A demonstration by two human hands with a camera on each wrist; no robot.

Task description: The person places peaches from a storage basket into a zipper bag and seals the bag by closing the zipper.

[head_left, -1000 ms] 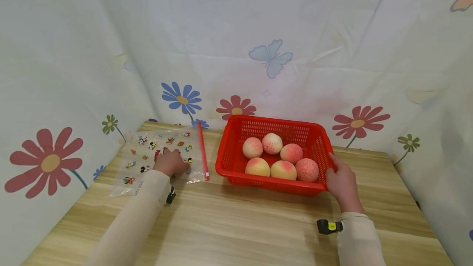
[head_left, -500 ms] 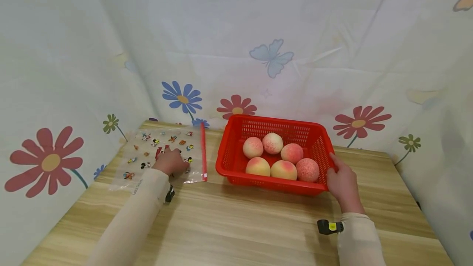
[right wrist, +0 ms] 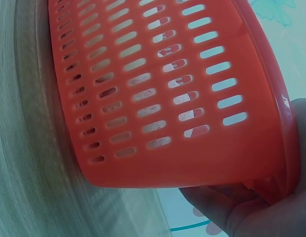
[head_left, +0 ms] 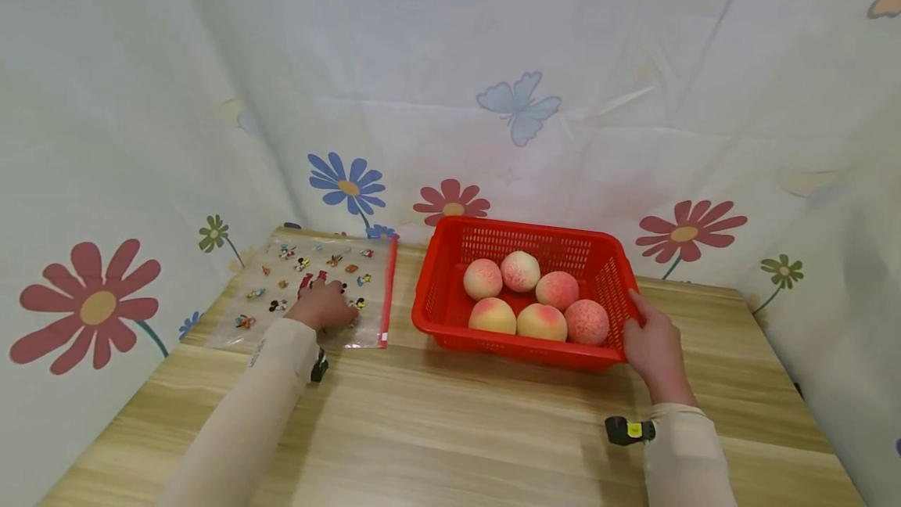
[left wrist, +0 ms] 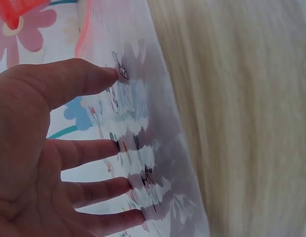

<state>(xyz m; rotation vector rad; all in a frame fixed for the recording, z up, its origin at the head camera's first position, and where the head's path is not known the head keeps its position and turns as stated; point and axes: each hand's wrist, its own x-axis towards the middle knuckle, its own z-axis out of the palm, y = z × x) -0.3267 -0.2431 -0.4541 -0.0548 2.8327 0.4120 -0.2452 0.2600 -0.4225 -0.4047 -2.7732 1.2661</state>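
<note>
My left hand [head_left: 322, 306] rests on a clear plastic zip bag [head_left: 239, 335] printed with small cartoon figures, lying flat on the table's left. In the left wrist view, the fingers of that hand [left wrist: 29, 148] are spread and fairly straight, their tips touching the bag [left wrist: 167, 128]. My right hand [head_left: 655, 343] grips the right end of a red plastic basket [head_left: 521, 350] by its rim. Seen from the right wrist, the thumb or a finger [right wrist: 207, 202] goes under the basket's rim [right wrist: 284, 133]. Several pink and yellow peaches [head_left: 542, 323] lie inside the basket.
The wood-grain table [head_left: 450, 436] stretches in front of both hands. Behind and beside it hangs a pale cloth [head_left: 394, 61] printed with flowers and butterflies. The bag's red zip strip [head_left: 389, 288] lies close to the basket's left end.
Under my left hand the bag has turned clockwise: the far end of its red strip went right, the near end left. My left hand shifted slightly; basket and right hand stay nearly in place.
</note>
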